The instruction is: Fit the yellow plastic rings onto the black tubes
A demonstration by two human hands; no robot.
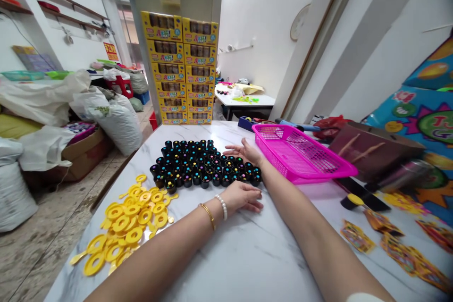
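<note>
Marbled worktop [240, 257] underneath, with black cups [216, 162] bunched upright, dotted faces up, likely so each stands steady and shows its colour. Near their edge lies the left hand [242, 197]; the right hand [251, 153] flanks their right side, perhaps hemming them in. Both are apart, fingers loosely open. Yellow rings [115, 223] lie left of the cups, a pink basket [325, 177] right.

marble-look tbl [226, 255], blk cups [198, 163], ylw rings [122, 222], pink basket [283, 151]
</note>
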